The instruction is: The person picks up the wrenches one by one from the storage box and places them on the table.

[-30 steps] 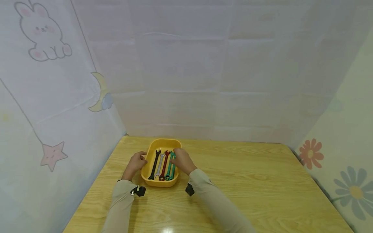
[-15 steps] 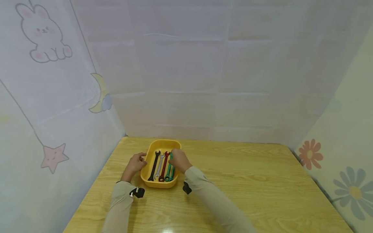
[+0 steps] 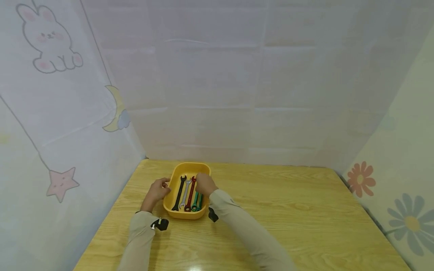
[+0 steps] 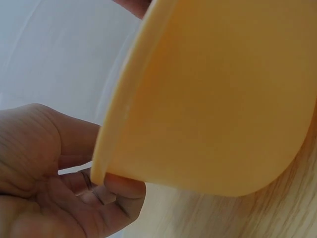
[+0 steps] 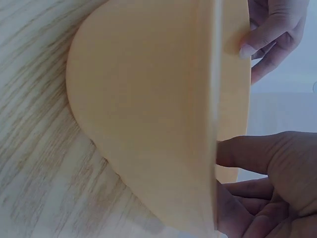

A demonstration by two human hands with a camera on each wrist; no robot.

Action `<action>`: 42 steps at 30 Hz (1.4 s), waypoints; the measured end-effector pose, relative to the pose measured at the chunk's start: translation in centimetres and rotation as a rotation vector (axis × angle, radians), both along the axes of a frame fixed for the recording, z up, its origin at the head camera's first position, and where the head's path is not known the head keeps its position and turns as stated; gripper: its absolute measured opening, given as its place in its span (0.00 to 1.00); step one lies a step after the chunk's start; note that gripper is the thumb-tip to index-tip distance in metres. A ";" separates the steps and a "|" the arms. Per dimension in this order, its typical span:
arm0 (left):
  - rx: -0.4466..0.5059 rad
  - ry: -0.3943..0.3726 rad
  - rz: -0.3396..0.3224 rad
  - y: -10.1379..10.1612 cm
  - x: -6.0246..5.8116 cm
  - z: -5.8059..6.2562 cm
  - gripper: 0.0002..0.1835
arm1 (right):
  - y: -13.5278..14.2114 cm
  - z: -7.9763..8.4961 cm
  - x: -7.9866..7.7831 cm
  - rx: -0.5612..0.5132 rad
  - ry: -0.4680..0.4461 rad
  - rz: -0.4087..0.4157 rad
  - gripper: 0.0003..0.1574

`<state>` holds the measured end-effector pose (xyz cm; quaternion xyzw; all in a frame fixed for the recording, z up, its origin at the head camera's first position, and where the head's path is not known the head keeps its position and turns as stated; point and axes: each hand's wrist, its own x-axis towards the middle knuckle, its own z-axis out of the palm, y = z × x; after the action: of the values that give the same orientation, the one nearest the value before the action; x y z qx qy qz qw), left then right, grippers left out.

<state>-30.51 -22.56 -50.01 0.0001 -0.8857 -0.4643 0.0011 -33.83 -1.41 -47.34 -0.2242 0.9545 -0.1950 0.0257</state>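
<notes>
A yellow plastic tray (image 3: 185,215) sits on the table with combination wrenches side by side in it: a black one (image 3: 178,194), a silver one (image 3: 185,194), a red one (image 3: 190,194) and two green ones (image 3: 194,204) at the right. My left hand (image 3: 157,191) grips the tray's left rim, thumb over the inside and fingers (image 4: 128,191) against the outer wall. My right hand (image 3: 205,183) reaches over the right rim, covering the upper ends of the green wrenches. The tray wall (image 5: 148,99) hides its fingertips in the right wrist view; I cannot tell whether they pinch a wrench.
The wooden table (image 3: 288,210) extends right and toward me. Its back edge meets a pale wall (image 3: 210,86) just behind the tray. A decorated left wall (image 3: 84,150) stands near my left arm. Each wrist carries a small black camera (image 3: 163,224).
My right hand has shifted left, from the right rim further over the green wrenches, covering more of their upper ends. My left hand, the tray and the wrenches stay where they were.
</notes>
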 end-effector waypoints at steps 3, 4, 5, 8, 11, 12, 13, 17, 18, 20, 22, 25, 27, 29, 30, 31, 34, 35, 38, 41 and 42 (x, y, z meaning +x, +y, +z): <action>0.006 0.011 -0.008 0.0 0.0 -0.1 0.27 | -0.3 -0.3 0.0 0.050 0.006 0.015 0.17; 0.003 0.016 -0.011 0.0 0.1 -0.1 0.27 | -0.4 -0.4 -0.1 0.068 0.019 0.019 0.17; 0.004 0.019 -0.008 0.0 0.0 -0.1 0.27 | -0.5 -0.5 -0.1 0.083 0.025 0.018 0.17; -0.009 0.024 -0.001 0.0 0.0 0.0 0.27 | -0.8 -0.8 -0.1 0.090 0.050 0.004 0.16; -0.019 0.029 0.005 -0.1 -0.2 0.1 0.27 | -1.1 -1.0 -0.2 0.094 0.081 -0.013 0.14; -0.020 0.029 0.005 -0.1 -0.2 0.0 0.27 | -1.2 -1.1 -0.2 0.105 0.096 -0.014 0.13; -0.021 0.029 0.004 -0.1 -0.3 0.0 0.26 | -1.2 -1.2 -0.2 0.120 0.112 -0.015 0.12; -0.015 0.031 -0.003 -0.1 -0.4 -0.4 0.26 | -1.4 -1.8 0.0 0.175 0.140 -0.021 0.08; -0.018 0.031 -0.002 -0.1 -0.4 -0.4 0.26 | -1.4 -1.8 0.1 0.185 0.144 -0.022 0.08; -0.022 0.032 -0.004 -0.1 -0.5 -0.5 0.26 | -1.4 -1.9 0.3 0.196 0.153 -0.026 0.08; -0.029 0.028 -0.001 -0.1 -0.5 -0.5 0.27 | -1.5 -2.0 0.3 0.211 0.167 -0.031 0.08; -0.027 0.022 0.001 -0.2 -0.6 -0.4 0.27 | -1.7 -2.1 0.2 0.246 0.192 -0.041 0.08; -0.026 0.021 0.000 -0.2 -0.7 -0.4 0.27 | -1.8 -2.2 0.1 0.265 0.206 -0.047 0.08; -0.024 0.015 0.005 -0.2 -0.7 -0.5 0.27 | -1.8 -2.5 0.1 0.278 0.216 -0.050 0.09; -0.029 0.016 0.006 -0.2 -0.6 -0.5 0.27 | -1.9 -2.6 0.1 0.280 0.223 -0.050 0.09; -0.030 0.011 0.009 -0.1 -0.6 -0.5 0.26 | -2.0 -2.8 0.1 0.283 0.230 -0.052 0.09; -0.031 -0.002 0.023 -0.1 -0.5 -0.6 0.26 | -2.1 -3.4 0.1 0.303 0.255 -0.052 0.09; -0.030 -0.003 0.026 -0.1 -0.4 -0.6 0.26 | -2.2 -3.6 0.1 0.302 0.260 -0.053 0.09; -0.027 -0.005 0.025 0.0 -0.3 -0.6 0.27 | -2.5 -4.1 0.1 0.301 0.280 -0.065 0.11; -0.034 0.001 0.016 0.0 -0.2 -0.5 0.27 | -2.7 -4.5 0.1 0.312 0.289 -0.087 0.14; -0.039 0.003 0.013 0.0 -0.2 -0.4 0.27 | -2.8 -4.6 0.0 0.321 0.288 -0.095 0.15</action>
<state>-30.69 -22.53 -50.40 0.0051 -0.8946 -0.4467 0.0056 -33.79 -4.24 -51.90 -0.1977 0.9766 -0.0075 -0.0847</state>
